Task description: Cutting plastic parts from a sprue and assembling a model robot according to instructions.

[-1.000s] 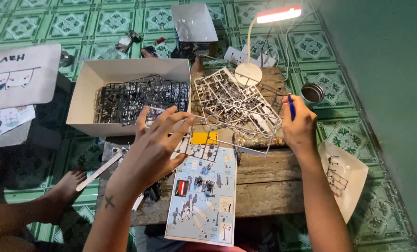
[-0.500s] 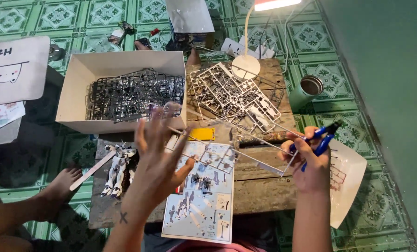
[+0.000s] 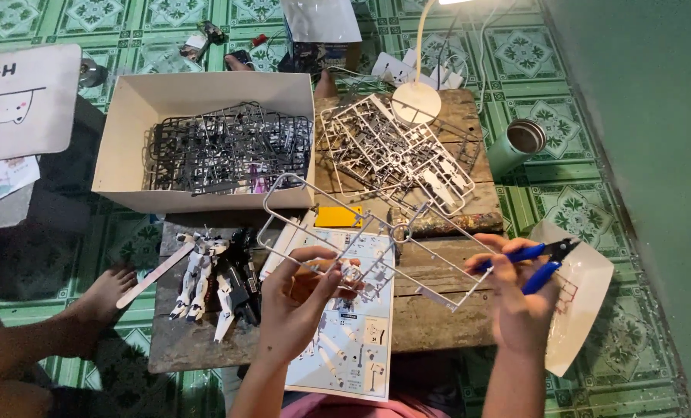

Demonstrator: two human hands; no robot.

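My left hand (image 3: 299, 298) grips a thin white plastic parts frame (image 3: 338, 224) by its near edge and holds it above the small wooden table (image 3: 438, 310). My right hand (image 3: 516, 298) holds blue-handled nippers (image 3: 535, 259), their tips pointing right, next to the frame's right corner. Under the frame lies an illustrated instruction sheet (image 3: 353, 340). A partly built white and black model robot (image 3: 214, 282) lies on the table's left side.
A cardboard box (image 3: 206, 89) with dark parts frames stands at the back left. More white frames (image 3: 392, 151) are stacked by a lamp base (image 3: 415, 102). A metal cup (image 3: 519, 143) and a white tray (image 3: 585, 302) sit on the floor at right. A bare foot (image 3: 106, 290) rests at left.
My left hand has closed on a white parts frame and lifted it from the stack. My right hand with the nippers came down from the back toward the frame's right corner.
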